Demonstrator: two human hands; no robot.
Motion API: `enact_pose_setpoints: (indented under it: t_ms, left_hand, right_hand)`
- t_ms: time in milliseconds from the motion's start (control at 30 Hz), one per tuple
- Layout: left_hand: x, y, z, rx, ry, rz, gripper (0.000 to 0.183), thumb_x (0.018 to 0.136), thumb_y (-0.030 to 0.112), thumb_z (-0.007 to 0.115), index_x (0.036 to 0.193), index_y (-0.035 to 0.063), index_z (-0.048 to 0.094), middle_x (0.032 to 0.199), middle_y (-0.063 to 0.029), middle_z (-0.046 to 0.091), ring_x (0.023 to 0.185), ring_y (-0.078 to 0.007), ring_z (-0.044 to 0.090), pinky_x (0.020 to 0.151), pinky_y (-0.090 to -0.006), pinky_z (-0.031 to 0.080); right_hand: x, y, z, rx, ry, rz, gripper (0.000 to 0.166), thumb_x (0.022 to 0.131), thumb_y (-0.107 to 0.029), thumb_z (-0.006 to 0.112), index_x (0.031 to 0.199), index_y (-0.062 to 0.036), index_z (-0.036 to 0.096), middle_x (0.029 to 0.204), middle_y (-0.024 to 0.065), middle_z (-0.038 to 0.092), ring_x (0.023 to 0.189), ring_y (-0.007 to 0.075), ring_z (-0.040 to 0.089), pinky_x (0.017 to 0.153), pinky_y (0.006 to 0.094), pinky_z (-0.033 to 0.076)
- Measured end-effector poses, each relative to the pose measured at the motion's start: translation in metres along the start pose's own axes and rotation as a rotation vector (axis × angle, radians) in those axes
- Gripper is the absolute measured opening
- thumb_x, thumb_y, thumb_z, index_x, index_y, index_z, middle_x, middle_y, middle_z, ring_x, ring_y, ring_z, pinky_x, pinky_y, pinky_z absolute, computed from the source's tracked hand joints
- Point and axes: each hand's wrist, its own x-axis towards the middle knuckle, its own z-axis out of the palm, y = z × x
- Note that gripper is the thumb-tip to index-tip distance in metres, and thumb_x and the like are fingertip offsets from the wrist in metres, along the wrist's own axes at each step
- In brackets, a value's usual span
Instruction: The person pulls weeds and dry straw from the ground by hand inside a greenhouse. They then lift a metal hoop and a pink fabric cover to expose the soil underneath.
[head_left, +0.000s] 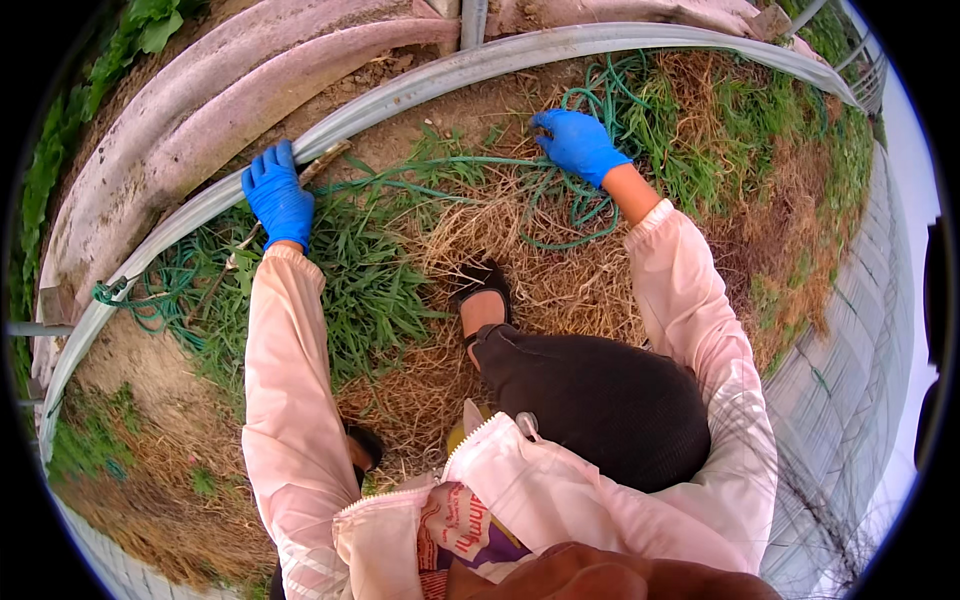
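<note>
My left hand (279, 196), in a blue glove, has its fingers laid over a long pale rail (420, 84) that seems wrapped in plastic film. A wooden stick (324, 162) shows beside this hand and passes beneath it. Also gloved in blue, my right hand (581, 146) is low over the ground with its fingers curled. Green rope (480, 160) stretches from near my left hand to the right one, and loose loops lie around the right hand. Whether its hidden fingers grip the rope I cannot tell.
Pinkish, soiled sheeting (202, 135) lies beyond the rail. More green rope (112, 291) is tied around the rail at left, with a tangle in the weeds. Green grass (375, 277) and dry straw (577, 285) surround my feet. Translucent film (847, 390) borders the right side.
</note>
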Motion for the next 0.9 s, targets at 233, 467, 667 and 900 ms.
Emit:
enact_pose_setpoints:
  t_ms: [233,467,667,900]
  left_hand:
    - [-0.002,-0.003,-0.002,-0.021,0.0,-0.005,0.059,0.06,0.001,0.062,0.118,0.0108,0.054,0.108,-0.009,0.056,0.107,-0.0293,0.05,0.093,-0.0402,0.035]
    - [-0.002,0.002,-0.005,-0.019,-0.013,-0.03,0.062,0.058,0.0,0.063,0.119,0.0114,0.054,0.109,-0.0089,0.055,0.108,-0.0297,0.05,0.093,-0.04,0.035]
    - [-0.003,-0.002,0.002,-0.04,0.013,-0.026,0.062,0.059,0.001,0.064,0.119,0.0116,0.053,0.11,-0.0087,0.055,0.108,-0.0295,0.05,0.093,-0.0404,0.035]
    - [-0.001,0.006,-0.005,-0.052,0.017,-0.009,0.059,0.06,-0.001,0.062,0.117,0.011,0.054,0.109,-0.0095,0.056,0.109,-0.0293,0.05,0.095,-0.0399,0.034]
  right_hand:
    - [0.008,-0.027,0.021,-0.342,-0.386,0.127,0.048,0.082,-0.057,0.06,0.087,-0.01,0.072,0.088,0.0104,0.07,0.083,0.0292,0.067,0.072,0.0422,0.053]
    - [-0.047,0.0,0.035,-0.139,-0.177,0.033,0.031,0.086,-0.038,0.057,0.094,-0.0098,0.067,0.082,0.0146,0.068,0.078,0.0348,0.065,0.068,0.0473,0.052]
    - [-0.05,-0.005,0.037,-0.188,0.089,0.088,0.04,0.08,-0.041,0.067,0.103,-0.0089,0.064,0.084,0.0132,0.066,0.078,0.0319,0.066,0.066,0.045,0.052]
    - [0.035,-0.036,0.029,-0.046,0.253,0.045,0.066,0.071,-0.049,0.075,0.12,-0.0099,0.055,0.11,0.0191,0.06,0.088,0.0328,0.065,0.07,0.0439,0.053]
